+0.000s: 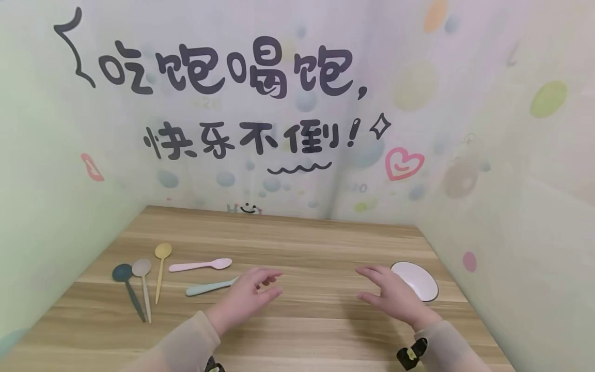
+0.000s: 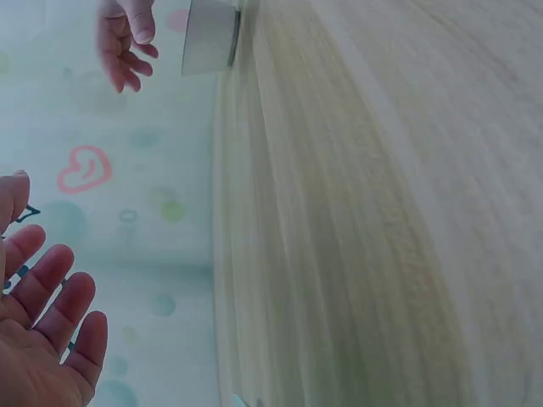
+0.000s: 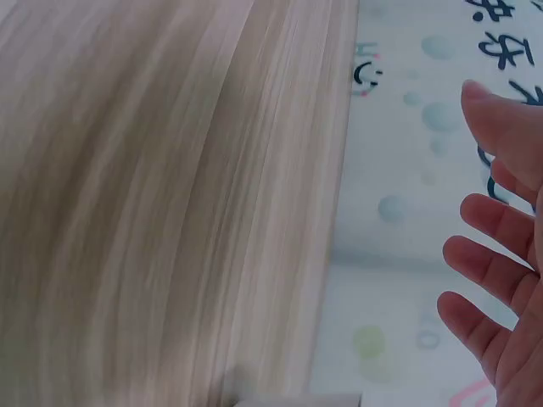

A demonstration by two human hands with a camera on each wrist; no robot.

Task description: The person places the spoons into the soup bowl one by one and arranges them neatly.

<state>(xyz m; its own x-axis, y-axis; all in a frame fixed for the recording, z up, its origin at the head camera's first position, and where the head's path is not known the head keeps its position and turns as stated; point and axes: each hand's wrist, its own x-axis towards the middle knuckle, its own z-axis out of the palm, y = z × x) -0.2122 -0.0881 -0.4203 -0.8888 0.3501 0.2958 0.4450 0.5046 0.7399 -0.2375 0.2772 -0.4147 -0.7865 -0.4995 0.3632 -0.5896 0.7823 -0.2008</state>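
Note:
Both hands hover over a wooden table (image 1: 316, 315), palms down with fingers loosely spread, holding nothing. My left hand (image 1: 253, 294) hangs just right of a pale teal spoon (image 1: 209, 287). My right hand (image 1: 388, 295) is beside a white bowl with a dark rim (image 1: 415, 280), close to its left edge. Further left lie a pink spoon (image 1: 200, 265), a yellow spoon (image 1: 160, 268), a beige spoon (image 1: 144, 287) and a dark blue spoon (image 1: 127, 287). The left wrist view shows my left hand's open fingers (image 2: 51, 339), and far off the right hand (image 2: 127, 42) next to the bowl (image 2: 210, 38). My right fingers (image 3: 501, 280) are spread in the right wrist view.
Pastel walls with dark lettering and a pink heart (image 1: 403, 163) close the table in at the back, left and right. Bare wood lies between the two hands and behind them.

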